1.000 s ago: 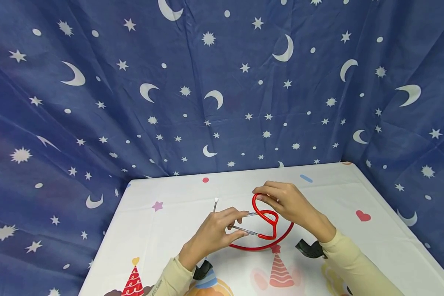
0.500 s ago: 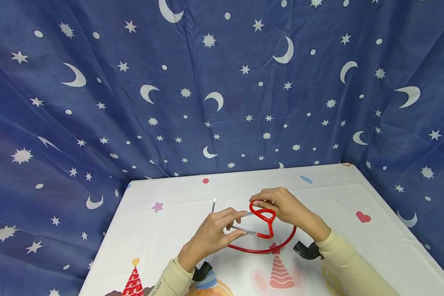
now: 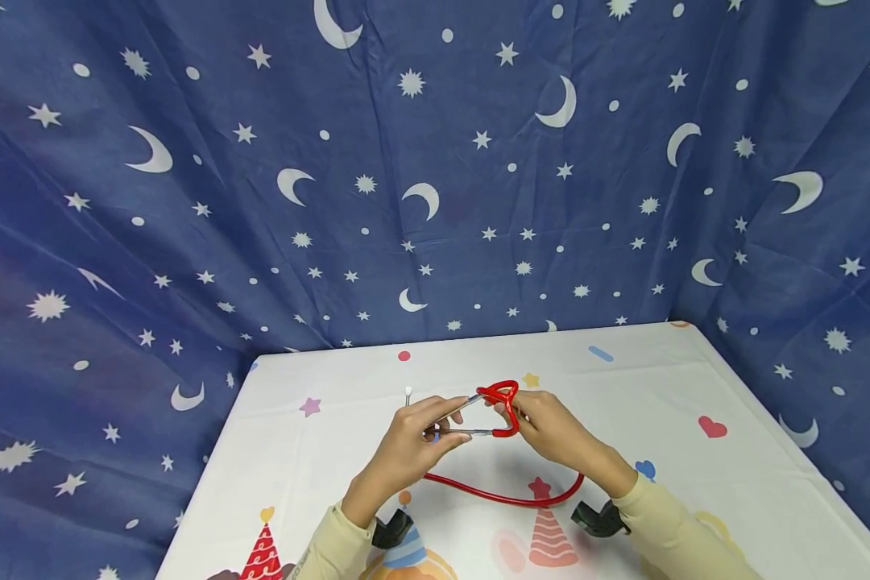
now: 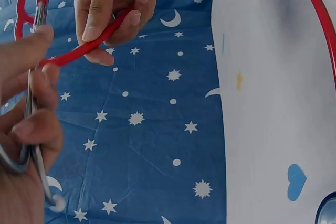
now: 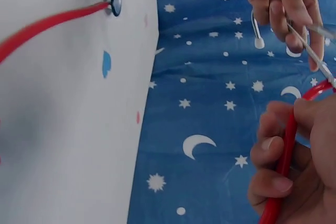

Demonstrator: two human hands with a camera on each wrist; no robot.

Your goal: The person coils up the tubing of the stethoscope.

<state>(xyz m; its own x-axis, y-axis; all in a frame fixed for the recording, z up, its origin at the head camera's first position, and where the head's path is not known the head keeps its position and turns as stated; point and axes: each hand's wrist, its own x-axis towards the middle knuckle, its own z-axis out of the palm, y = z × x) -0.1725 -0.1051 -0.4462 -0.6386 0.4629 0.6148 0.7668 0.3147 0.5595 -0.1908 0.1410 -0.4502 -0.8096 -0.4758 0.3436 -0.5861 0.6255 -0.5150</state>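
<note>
A red stethoscope (image 3: 507,499) is held between both hands above the table. My left hand (image 3: 409,443) grips its metal ear tubes (image 3: 478,432); a white ear tip (image 3: 408,391) pokes up behind the fingers. On the right, my right hand (image 3: 551,427) holds the red tubing just past the fork, with fingers curled round it in the right wrist view, where the tubing (image 5: 286,153) runs through them. From there the tube curves down in a loop toward the near side. The round chest piece (image 5: 116,2) lies on the tablecloth, hidden by the left hand in the head view.
A white tablecloth (image 3: 319,467) printed with party hats, stars and hearts covers the table. Behind and beside it hangs a blue curtain (image 3: 464,266) with moons and stars. Black mounts (image 3: 598,519) sit under both wrists.
The red fork has shifted left and up, with the ear tubes tilting with it. My right hand has moved lower and nearer, from the top of the loop to the tubing behind the fork.
</note>
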